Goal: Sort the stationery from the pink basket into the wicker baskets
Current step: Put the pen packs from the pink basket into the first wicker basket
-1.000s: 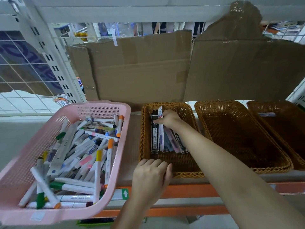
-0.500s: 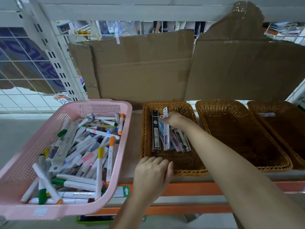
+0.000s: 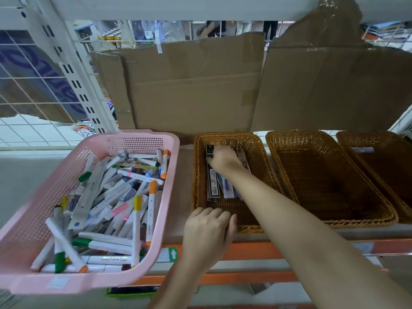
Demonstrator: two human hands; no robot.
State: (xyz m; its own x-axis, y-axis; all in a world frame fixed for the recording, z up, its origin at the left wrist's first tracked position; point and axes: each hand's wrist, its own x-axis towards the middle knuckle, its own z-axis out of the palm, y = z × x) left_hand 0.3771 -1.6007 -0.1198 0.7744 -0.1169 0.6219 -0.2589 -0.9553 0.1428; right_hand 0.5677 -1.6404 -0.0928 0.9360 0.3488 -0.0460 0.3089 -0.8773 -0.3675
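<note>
**Sorting stationery on a shop shelf: right hand arranging packs in the first wicker basket**

A person stands at a shelf. On the left sits a pink perforated plastic basket (image 3: 142, 142), jutting over the shelf's near edge and heaped with white marker pens (image 3: 124, 197) with coloured caps, lying every which way.

Just right of it is the first brown wicker basket (image 3: 196, 175). Inside lie several long, flat packs of stationery (image 3: 213, 184), their long axes running near to far. The right hand (image 3: 224, 160) reaches across to the far end of these packs, fingers curled down onto them; whether it pinches one or only presses them into line cannot be told. The left hand (image 3: 208, 228) rests on this basket's near rim, fingers curled over the edge, seemingly steadying it.

Two more brown wicker baskets stand to the right: the middle one (image 3: 278, 166) looks empty, the far-right one (image 3: 347, 152) holds one small pale item.

The unsorted markers lie to the left of both hands, and the left hand is the nearer one.
</note>
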